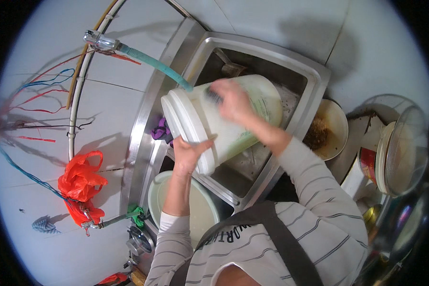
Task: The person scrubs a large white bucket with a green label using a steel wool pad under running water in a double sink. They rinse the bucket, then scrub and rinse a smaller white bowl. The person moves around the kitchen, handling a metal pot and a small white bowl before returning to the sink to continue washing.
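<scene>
A large whitish plastic bucket (223,121) lies tilted on its side over a stainless steel sink (312,73). My left hand (187,153) grips its thick rim, thumb spread along the wall. My right hand (234,102), blurred, presses a dark scrubber (213,95) against the bucket's upper side. Just above the rim ends a green hose (157,66) fitted to a metal tap (100,41). Faint green printing shows on the bucket's far part. The hands hide parts of the rim and scrubber.
Below the sink stands a pale basin (161,193) of cloudy liquid. Purple cloth (161,130) lies on the sink ledge. A bowl with brown residue (338,125) and a round mesh strainer (405,153) are at the right. Red plastic bags (80,178) hang at the left wall.
</scene>
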{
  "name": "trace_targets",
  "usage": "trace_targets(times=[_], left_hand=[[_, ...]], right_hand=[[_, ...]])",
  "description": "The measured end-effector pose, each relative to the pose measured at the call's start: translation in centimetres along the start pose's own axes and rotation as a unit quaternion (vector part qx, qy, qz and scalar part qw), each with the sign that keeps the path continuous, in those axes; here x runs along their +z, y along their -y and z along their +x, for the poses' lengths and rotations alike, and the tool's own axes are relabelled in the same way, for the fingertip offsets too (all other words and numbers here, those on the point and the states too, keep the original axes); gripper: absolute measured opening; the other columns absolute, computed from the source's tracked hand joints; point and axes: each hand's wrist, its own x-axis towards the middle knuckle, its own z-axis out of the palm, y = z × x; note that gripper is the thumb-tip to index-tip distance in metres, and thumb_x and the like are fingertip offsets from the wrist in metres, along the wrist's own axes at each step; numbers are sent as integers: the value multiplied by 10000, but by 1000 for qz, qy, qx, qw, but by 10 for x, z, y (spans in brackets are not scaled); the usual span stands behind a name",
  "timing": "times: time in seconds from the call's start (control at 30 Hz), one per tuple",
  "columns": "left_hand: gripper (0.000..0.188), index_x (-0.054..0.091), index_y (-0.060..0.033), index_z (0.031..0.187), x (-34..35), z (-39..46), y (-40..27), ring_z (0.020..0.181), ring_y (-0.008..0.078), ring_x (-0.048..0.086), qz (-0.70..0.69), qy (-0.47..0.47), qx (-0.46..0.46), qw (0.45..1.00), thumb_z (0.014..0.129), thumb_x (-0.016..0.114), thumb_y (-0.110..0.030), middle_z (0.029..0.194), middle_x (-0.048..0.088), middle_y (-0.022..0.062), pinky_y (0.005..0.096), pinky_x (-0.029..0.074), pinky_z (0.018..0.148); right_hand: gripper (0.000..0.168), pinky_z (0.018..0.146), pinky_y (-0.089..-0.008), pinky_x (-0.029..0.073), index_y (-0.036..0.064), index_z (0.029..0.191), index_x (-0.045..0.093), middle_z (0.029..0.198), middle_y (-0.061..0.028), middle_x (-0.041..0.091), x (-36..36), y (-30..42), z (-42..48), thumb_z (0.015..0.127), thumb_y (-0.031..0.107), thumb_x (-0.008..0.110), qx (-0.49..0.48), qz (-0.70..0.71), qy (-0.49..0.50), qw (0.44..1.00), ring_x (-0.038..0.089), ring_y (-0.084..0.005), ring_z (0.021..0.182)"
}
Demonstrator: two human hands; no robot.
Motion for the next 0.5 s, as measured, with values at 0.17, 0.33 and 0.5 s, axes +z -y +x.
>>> trace_targets(times=[0.17, 0.33, 0.5], left_hand=[[321, 664, 26, 950, -6, -20, 28, 815, 143, 628, 42, 42, 10, 998, 643, 745, 71, 908, 676, 71, 298, 516, 755], [288, 668, 18, 932, -15, -25, 44, 794, 126, 623, 59, 60, -4, 996, 658, 735, 76, 882, 674, 45, 274, 510, 742], [287, 672, 12, 931, -11, -24, 42, 774, 127, 627, 21, 52, -4, 998, 659, 734, 76, 862, 677, 40, 273, 515, 723]], right_hand=[[377, 900, -416, 454, 33, 1051, 625, 1113, -102, 603, 19, 1, -2, 674, 23, 599, -27, 34, -27, 999, 533, -320, 1031], [359, 863, -407, 477, 29, 1067, 621, 1123, -105, 592, 18, 19, -19, 709, 32, 591, -63, -22, -64, 996, 547, -308, 978], [382, 910, -418, 451, 15, 1073, 612, 1131, -131, 580, 4, 1, -10, 693, 15, 579, 55, -19, -33, 998, 550, -317, 1001]])
